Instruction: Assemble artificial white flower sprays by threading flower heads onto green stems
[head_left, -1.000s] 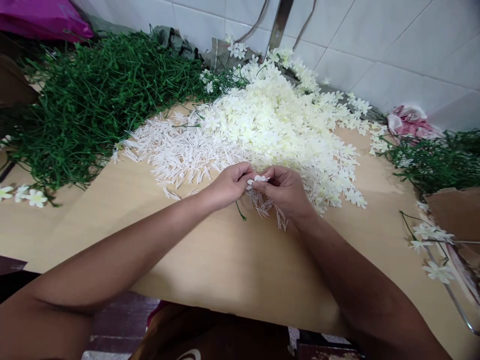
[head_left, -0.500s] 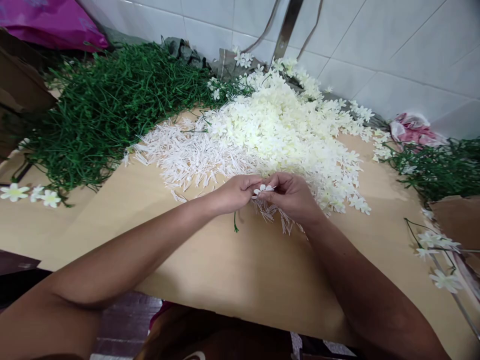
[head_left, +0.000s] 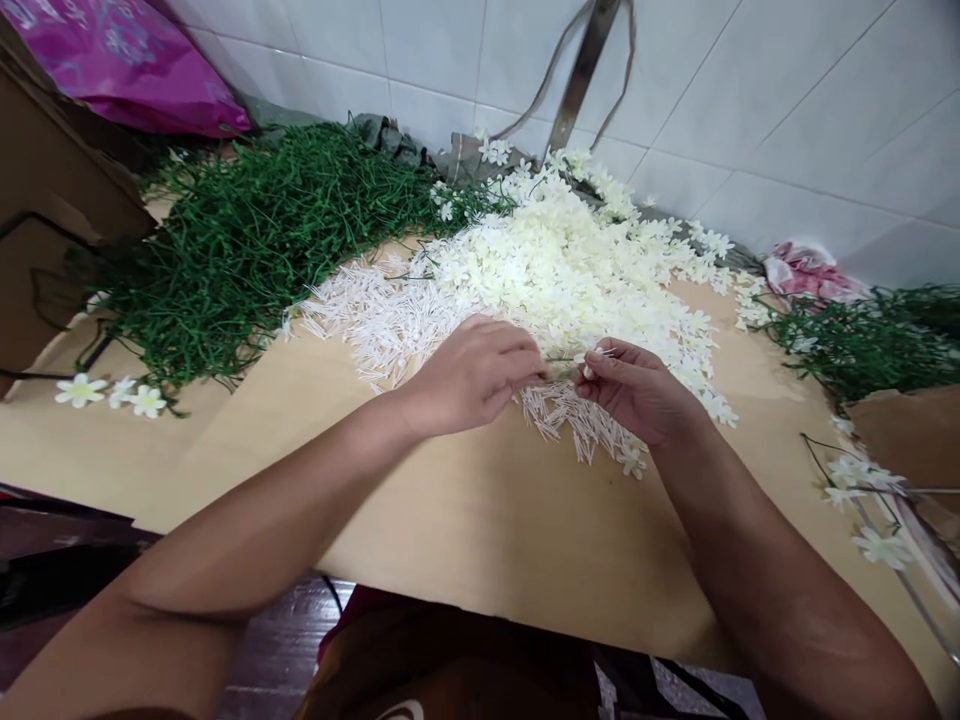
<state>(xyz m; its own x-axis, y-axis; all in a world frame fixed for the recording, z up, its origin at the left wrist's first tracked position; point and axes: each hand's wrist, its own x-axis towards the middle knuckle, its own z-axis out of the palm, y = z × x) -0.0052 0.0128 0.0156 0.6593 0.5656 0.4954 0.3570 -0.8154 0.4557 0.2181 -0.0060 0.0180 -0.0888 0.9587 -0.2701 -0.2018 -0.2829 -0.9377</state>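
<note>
My left hand (head_left: 480, 372) is closed on the green stem (head_left: 559, 360), which stretches across the short gap to my right hand. Between the thumb and fingers of my right hand (head_left: 637, 388) is a small white flower (head_left: 590, 362), seen edge-on. Just behind both hands lies a large heap of cream-white flowers (head_left: 555, 260). White thin sticks (head_left: 397, 315) are piled to its left, and more of them lie below the flower my right hand holds.
A big pile of green stems (head_left: 247, 230) covers the back left, near a pink bag (head_left: 142, 70). Three finished-looking flowers (head_left: 81, 390) lie at left. More green stems (head_left: 892, 335) and a cardboard box (head_left: 907, 425) are at right. A metal bar (head_left: 585, 75) leans at the wall.
My hands have moved apart, the left turning back-up. The flower has shifted right with my right hand, and the green stem now shows between the hands. The view has shifted slightly.
</note>
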